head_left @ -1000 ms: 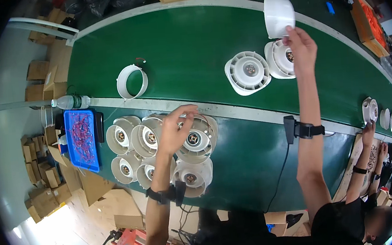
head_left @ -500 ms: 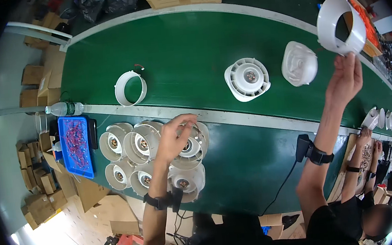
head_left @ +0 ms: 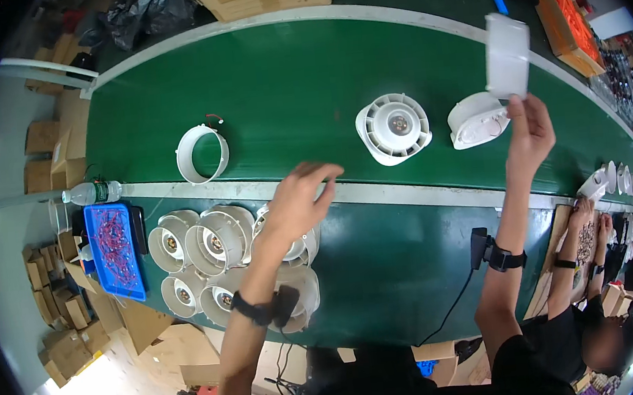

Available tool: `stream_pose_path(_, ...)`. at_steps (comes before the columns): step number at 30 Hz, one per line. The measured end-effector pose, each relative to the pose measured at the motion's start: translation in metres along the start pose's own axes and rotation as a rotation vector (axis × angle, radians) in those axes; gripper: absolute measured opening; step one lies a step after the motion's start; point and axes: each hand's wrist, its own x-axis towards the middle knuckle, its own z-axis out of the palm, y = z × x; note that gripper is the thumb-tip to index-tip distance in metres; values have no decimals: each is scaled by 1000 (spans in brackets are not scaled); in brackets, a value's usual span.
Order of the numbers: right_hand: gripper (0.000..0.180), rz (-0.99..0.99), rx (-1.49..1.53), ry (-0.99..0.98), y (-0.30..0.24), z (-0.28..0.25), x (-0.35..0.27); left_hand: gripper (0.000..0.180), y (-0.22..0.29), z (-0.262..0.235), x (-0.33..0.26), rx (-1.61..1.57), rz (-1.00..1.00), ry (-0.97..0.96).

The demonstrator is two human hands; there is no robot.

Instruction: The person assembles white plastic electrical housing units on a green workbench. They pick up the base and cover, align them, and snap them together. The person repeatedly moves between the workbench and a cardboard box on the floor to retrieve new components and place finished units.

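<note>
The person's right hand (head_left: 530, 131) is raised above the green conveyor belt (head_left: 283, 86), its fingers pinched on the lower edge of a white cylindrical housing ring (head_left: 507, 56) that it holds up in the air, clear of the belt surface. Directly below that ring, on the belt, lies a white dome-shaped cover (head_left: 478, 119), tilted on its side, just beside the hand's thumb. To the left of the cover, also on the belt, sits a white round fan housing (head_left: 394, 127) with concentric ribs, facing upward.

The left hand (head_left: 298, 201) hovers open, fingers loosely spread and gripping nothing, over the pale rail (head_left: 407, 192) that edges the belt on the person's side. Beneath and to the left of this hand, on the darker green bench nearer than the rail, stands a cluster of white fan units (head_left: 207, 246), packed touching one another in two rows with their round mouths up; the hand's palm is above the rightmost of them.

Farther left along the belt from the ribbed housing lies a plain white ring (head_left: 202, 153) with short wires at its top edge. Left of the fan cluster rests a blue tray (head_left: 114, 251) of small red parts, and a clear plastic bottle (head_left: 91, 193) lies on its side just above the tray
</note>
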Motion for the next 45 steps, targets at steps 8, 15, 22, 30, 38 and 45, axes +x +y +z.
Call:
stream_pose_path(8,17,-122,-374,-438,44,37,-12,49,25,113,75,648,368,-24)
stream_pose_path(15,17,-285,-360,-584,83,87,-16,20,11,100,72,638,322,-29)
stream_pose_path(22,37,-296,-397,-476,77,63,-1,14,-42,31,38,645,98,72)
stream_pose_path(30,48,-310,-870,-431,127,17,13,21,-15,21,39,481,106,224)
stream_pose_path(38,37,-152,-620,-607,60,15,-86,39,38,90,51,126,193,-45)
stream_pose_path(45,23,176,-149,-684,57,-12,-87,59,29,145,70,24,28,18)
